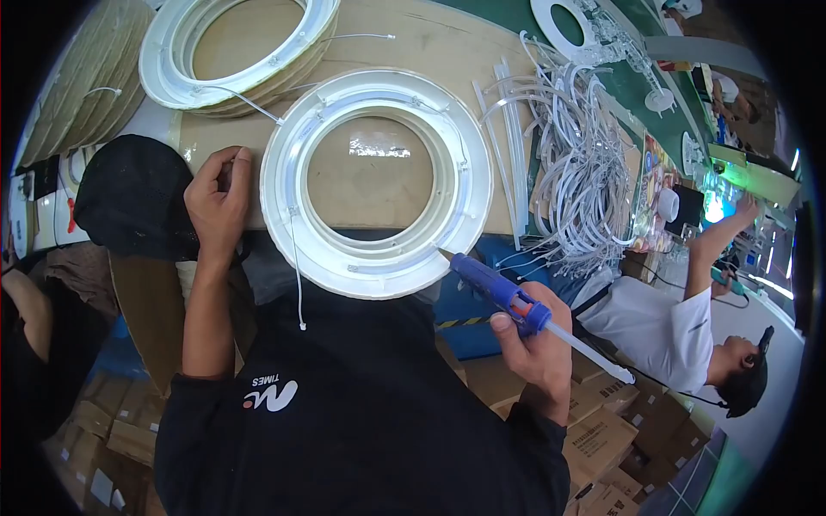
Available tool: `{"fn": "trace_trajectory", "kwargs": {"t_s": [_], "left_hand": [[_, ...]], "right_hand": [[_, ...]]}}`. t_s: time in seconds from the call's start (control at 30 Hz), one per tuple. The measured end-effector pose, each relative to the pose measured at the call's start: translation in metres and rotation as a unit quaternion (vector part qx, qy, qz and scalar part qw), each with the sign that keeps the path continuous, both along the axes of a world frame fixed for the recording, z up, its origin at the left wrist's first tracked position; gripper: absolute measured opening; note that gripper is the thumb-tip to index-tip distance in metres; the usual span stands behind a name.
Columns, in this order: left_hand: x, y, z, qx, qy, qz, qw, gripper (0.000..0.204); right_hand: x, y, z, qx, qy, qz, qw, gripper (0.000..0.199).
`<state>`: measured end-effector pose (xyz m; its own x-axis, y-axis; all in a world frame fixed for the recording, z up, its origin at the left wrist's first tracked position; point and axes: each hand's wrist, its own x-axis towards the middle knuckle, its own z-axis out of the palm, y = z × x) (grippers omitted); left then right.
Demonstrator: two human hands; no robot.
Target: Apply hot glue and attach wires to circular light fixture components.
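Observation:
A white ring-shaped lamp frame (469,185) lies on the cardboard-covered table before me. A pale light strip runs round its channel, and a thin white wire with a small connector (302,325) hangs over its near edge. My right hand (542,344) is closed round a blue hot glue gun (497,285), with a translucent glue stick (592,352) poking out of its back end. The gun's tip meets the ring's lower right part; whether it touches cannot be told. My left hand (220,199) is curled into a fist just beside the ring's left edge, with nothing visible in it.
More white rings (159,77) are stacked at the back left. A tangled heap of clear strips and wires (581,163) lies to the right. A black cloth-covered object (133,198) stands left of my arm. A co-worker (654,322) works at the right; cardboard boxes (594,443) fill the floor.

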<state>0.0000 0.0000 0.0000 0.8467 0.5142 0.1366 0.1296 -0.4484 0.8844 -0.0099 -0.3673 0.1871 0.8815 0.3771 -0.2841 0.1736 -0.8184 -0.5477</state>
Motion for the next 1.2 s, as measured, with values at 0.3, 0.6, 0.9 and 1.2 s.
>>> {"fn": "trace_trajectory", "kwargs": {"t_s": [0.3, 0.6, 0.9, 1.2], "left_hand": [[0.0, -0.001, 0.001, 0.006, -0.005, 0.0, 1.0, 0.015], [0.002, 0.0, 0.001, 0.012, -0.007, -0.001, 1.0, 0.015], [0.002, -0.001, 0.002, 0.004, -0.007, -0.005, 1.0, 0.015], [-0.001, 0.002, -0.001, 0.004, 0.001, 0.007, 1.0, 0.015]], "right_hand": [[0.001, -0.001, 0.002, -0.014, -0.005, 0.007, 1.0, 0.036], [0.003, 0.002, 0.002, -0.012, -0.005, 0.015, 1.0, 0.036], [0.005, 0.002, 0.006, -0.014, -0.005, 0.009, 1.0, 0.035], [0.016, 0.012, 0.02, 0.003, 0.056, 0.051, 0.997, 0.045]]}}
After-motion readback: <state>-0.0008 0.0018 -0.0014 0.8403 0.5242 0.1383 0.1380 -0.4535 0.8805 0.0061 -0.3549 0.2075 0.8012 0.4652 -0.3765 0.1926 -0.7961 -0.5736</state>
